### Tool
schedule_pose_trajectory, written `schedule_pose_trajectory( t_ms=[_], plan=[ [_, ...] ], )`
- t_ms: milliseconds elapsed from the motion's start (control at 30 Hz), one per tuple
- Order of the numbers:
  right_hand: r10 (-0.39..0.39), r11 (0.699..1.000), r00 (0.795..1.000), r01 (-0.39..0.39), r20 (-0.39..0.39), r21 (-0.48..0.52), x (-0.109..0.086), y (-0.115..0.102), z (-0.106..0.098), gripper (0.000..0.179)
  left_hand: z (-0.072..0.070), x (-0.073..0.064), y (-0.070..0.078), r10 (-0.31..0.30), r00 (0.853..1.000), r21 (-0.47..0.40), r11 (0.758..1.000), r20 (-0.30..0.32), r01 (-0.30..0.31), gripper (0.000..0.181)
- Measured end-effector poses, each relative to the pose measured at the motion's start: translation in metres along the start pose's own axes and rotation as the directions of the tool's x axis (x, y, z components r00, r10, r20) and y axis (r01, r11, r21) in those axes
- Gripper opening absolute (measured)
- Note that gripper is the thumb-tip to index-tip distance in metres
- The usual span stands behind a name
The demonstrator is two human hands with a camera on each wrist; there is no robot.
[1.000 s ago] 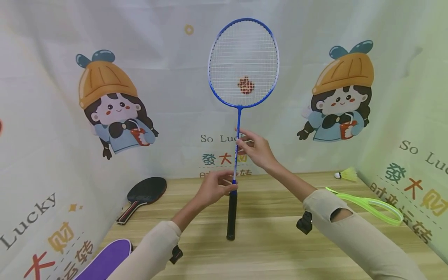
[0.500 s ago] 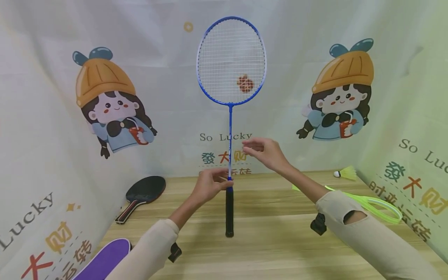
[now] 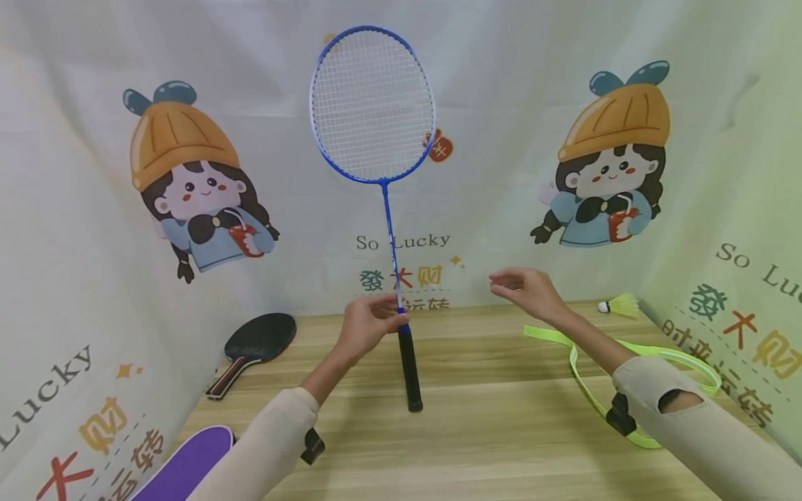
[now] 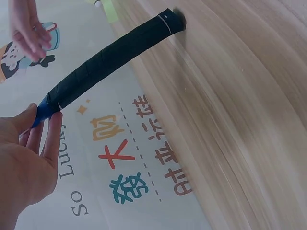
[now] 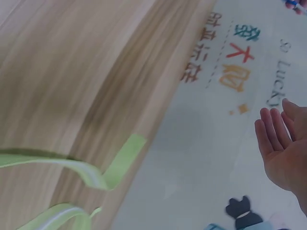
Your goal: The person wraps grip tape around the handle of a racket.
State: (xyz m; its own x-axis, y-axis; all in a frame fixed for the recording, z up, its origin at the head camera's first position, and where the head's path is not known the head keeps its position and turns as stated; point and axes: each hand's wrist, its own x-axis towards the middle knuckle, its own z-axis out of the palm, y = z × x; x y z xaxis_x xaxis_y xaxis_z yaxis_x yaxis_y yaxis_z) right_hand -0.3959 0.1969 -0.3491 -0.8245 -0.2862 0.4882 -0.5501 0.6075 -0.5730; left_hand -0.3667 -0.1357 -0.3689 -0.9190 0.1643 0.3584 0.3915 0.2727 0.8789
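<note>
A blue-and-white badminton racket (image 3: 410, 369) stands almost upright in the head view, head up and leaning a little left. My left hand (image 3: 370, 323) pinches it between thumb and fingers at the blue cone just above the black grip. The left wrist view shows that black grip (image 4: 110, 60) slanting past the hand; whether its butt touches the table I cannot tell. Well to the right of the racket, my right hand (image 3: 532, 292) hovers with nothing in it. Its fingers are relaxed and slightly bent, and the right wrist view shows the bare palm (image 5: 285, 167).
On the wooden table (image 3: 489, 445), a neon yellow-green strap (image 3: 548, 335) lies partly under the right forearm. A yellow shuttlecock (image 3: 620, 307) sits at the back right, a black table tennis paddle (image 3: 260, 339) at the left. A purple rounded object (image 3: 191, 459) is front left. Printed cloth (image 3: 294, 139) encloses the sides.
My right hand has let go of the racket's shaft and moved right and down, away from it. Still pinched in my left hand, the racket has tipped leftward at its head.
</note>
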Motion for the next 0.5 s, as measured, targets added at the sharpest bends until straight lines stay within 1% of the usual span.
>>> schedule_pose_trajectory(
  t_ms=[167, 233, 500],
  plan=[
    [0.034, 0.998, 0.999, -0.034, -0.01, -0.051, -0.01, 0.029, -0.001, 0.027, -0.004, 0.0, -0.003, -0.026, 0.999, -0.094, 0.995, -0.027, 0.023, 0.033],
    [0.039, 0.997, 0.999, -0.04, -0.011, -0.065, -0.013, 0.041, -0.001, 0.026, -0.005, 0.0, -0.004, -0.03, 0.999, -0.122, 0.992, -0.033, 0.026, 0.032],
    [0.023, 0.995, 1.0, -0.021, 0.015, -0.098, -0.027, 0.084, 0.001, 0.022, -0.006, 0.002, -0.012, -0.03, 0.998, -0.162, 0.986, -0.05, 0.022, 0.033]
  ],
)
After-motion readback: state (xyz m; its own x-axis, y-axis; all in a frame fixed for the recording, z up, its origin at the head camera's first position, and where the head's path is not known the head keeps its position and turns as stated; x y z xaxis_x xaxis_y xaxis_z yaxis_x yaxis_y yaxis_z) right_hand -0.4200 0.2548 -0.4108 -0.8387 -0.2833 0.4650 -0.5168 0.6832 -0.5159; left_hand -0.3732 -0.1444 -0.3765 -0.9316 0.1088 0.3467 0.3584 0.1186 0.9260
